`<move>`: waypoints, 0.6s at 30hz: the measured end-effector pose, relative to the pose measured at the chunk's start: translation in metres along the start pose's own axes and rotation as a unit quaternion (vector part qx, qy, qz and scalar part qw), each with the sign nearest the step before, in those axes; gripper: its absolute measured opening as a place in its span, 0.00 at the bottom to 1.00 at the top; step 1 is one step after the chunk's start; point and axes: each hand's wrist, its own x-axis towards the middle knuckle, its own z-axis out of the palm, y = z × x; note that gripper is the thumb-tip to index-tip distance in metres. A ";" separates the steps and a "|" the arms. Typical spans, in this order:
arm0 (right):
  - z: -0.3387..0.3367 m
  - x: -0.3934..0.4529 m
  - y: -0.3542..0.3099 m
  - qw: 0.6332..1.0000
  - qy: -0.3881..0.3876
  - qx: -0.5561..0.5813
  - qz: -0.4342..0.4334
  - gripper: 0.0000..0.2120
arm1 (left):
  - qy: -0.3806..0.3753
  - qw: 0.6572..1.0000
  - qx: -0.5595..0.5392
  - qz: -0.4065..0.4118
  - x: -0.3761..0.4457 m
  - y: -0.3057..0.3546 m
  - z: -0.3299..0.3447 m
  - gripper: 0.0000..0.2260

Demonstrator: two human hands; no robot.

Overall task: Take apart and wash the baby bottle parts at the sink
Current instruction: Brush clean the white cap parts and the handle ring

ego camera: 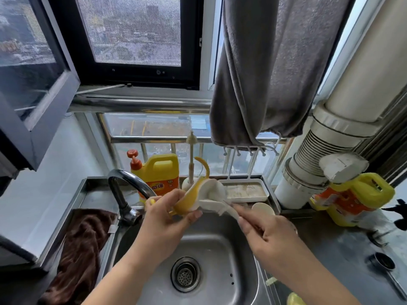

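Over the steel sink (220,225), my left hand (167,216) grips a yellow bottle part with curved handles (189,201). My right hand (264,232) holds the white handle of a sponge brush (214,193), whose white sponge head presses against the yellow part. The tap (130,186) curves over the sink just left of my left hand; no water is seen running. A small white round part (263,209) lies on the sink's back edge beside my right hand.
A yellow detergent jug with an orange pump (158,172) and a thin upright brush (191,150) stand behind the sink. A white drying rack tray (244,190) sits at the back. A brown cloth (83,249) lies left, another yellow jug (352,199) right. A grey towel (275,69) hangs overhead.
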 end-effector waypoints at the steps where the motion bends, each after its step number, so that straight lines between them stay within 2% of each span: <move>1: 0.002 0.002 -0.003 1.000 0.007 -0.002 -0.009 0.15 | 0.007 1.000 0.007 0.005 0.001 -0.002 0.000 0.14; 5: -0.003 0.009 -0.004 0.998 0.065 0.013 -0.009 0.15 | -0.022 0.999 0.024 0.030 0.004 0.006 0.006 0.10; 8: 0.007 -0.002 -0.013 0.999 -0.022 -0.016 -0.036 0.18 | -0.050 0.996 -0.069 0.018 0.004 0.009 0.008 0.11; 9: 0.009 -0.003 -0.016 0.998 -0.030 -0.026 -0.040 0.19 | -0.055 0.995 -0.083 0.016 0.005 0.009 0.008 0.10; 13: -0.004 0.014 -0.002 0.998 0.068 -0.004 0.000 0.17 | -0.056 0.991 -0.119 0.000 0.004 0.013 0.007 0.04; 14: -0.006 0.013 -0.002 0.998 0.069 0.003 0.000 0.16 | -0.061 0.990 -0.130 0.002 0.003 0.014 0.007 0.05; 18: 0.006 -0.001 -0.014 0.999 -0.002 0.010 -0.033 0.16 | -0.061 0.968 -0.241 -0.030 0.001 0.016 0.006 0.06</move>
